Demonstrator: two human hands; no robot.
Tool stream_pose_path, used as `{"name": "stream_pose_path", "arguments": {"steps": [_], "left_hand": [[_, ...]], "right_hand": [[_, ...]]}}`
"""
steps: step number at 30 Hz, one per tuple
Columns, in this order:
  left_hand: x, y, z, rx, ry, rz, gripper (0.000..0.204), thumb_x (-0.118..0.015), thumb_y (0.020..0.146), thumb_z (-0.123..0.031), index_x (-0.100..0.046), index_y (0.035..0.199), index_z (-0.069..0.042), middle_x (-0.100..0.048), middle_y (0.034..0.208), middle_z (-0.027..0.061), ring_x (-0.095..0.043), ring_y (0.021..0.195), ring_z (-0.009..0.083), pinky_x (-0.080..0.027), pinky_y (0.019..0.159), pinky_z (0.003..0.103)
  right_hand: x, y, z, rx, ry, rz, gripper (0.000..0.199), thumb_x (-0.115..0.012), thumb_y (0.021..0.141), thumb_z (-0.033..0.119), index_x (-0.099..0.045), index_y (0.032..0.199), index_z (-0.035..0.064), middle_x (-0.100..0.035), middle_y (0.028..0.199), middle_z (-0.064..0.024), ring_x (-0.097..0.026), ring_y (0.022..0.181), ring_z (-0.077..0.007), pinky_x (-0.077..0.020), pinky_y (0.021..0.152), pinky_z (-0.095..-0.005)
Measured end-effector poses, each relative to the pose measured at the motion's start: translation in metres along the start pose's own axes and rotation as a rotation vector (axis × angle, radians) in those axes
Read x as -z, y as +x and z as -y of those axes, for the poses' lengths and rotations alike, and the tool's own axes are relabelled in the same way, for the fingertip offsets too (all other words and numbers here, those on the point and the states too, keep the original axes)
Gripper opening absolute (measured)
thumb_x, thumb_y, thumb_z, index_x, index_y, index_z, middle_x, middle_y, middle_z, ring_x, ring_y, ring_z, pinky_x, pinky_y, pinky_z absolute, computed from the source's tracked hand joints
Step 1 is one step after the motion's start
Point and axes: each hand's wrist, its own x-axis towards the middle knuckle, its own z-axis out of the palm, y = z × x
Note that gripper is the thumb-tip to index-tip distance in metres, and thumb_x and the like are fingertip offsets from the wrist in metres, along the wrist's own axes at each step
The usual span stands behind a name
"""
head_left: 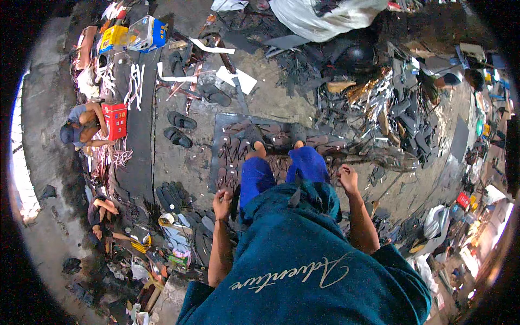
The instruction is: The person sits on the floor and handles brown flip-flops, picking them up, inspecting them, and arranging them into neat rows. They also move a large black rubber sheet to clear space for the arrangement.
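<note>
My left hand [221, 205] hangs beside my left thigh with its fingers loosely curled in, and nothing shows in it. On the other side my right hand [347, 179] hangs by my right leg, holding nothing, its bent fingers slightly apart. I stand in dark footwear on a dark sheet [218, 143] spread over the floor. Rows of brown strappy pieces [234, 154], which look like sandal uppers, lie on this sheet around my feet. My left hand is nearest to the sheet's near left edge. My legs and shirt hide part of the sheet.
Black slippers [179, 136] lie left of the sheet. A person [86, 123] sits by a red box [115, 122] at the left; another person's limbs [103, 210] show below. Dark scraps [406, 116] pile up at the right. A white sack [327, 19] stands at the back.
</note>
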Motion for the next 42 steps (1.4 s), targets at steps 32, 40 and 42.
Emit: {"name": "stream_pose_path", "arguments": {"steps": [32, 40, 42], "left_hand": [[0.171, 0.288, -0.247, -0.724, 0.962, 0.649, 0.041, -0.056, 0.098, -0.037, -0.069, 0.081, -0.002, -0.056, 0.054, 0.0035, -0.054, 0.049, 0.0135, -0.043, 0.046, 0.029], [0.013, 0.339, -0.330, -0.572, 0.769, 0.867, 0.040, -0.064, 0.094, -0.027, -0.051, 0.063, -0.006, -0.051, 0.055, 0.0044, -0.047, 0.042, 0.0134, -0.038, 0.038, 0.028], [-0.038, 0.352, -0.333, -0.436, 0.812, 1.014, 0.037, -0.068, 0.091, -0.026, -0.055, 0.065, -0.004, -0.054, 0.056, 0.0049, -0.048, 0.043, 0.0132, -0.037, 0.036, 0.028]], "right_hand": [[-0.325, -0.212, 0.090, -0.233, 0.446, -0.433, 0.031, -0.069, 0.085, 0.038, -0.076, 0.092, 0.0086, -0.072, 0.079, -0.0145, -0.068, 0.065, -0.0257, -0.0529, 0.064, -0.0408], [-0.457, -0.323, 0.023, -0.639, 0.757, -0.927, 0.041, -0.063, 0.089, 0.040, -0.068, 0.070, 0.0032, -0.063, 0.063, -0.0145, -0.059, 0.057, -0.0281, -0.0448, 0.060, -0.0435], [-0.492, -0.334, 0.006, -0.874, 0.741, -0.887, 0.043, -0.058, 0.091, 0.041, -0.070, 0.074, 0.0029, -0.068, 0.075, -0.0184, -0.065, 0.068, -0.0344, -0.0485, 0.066, -0.0464]]}}
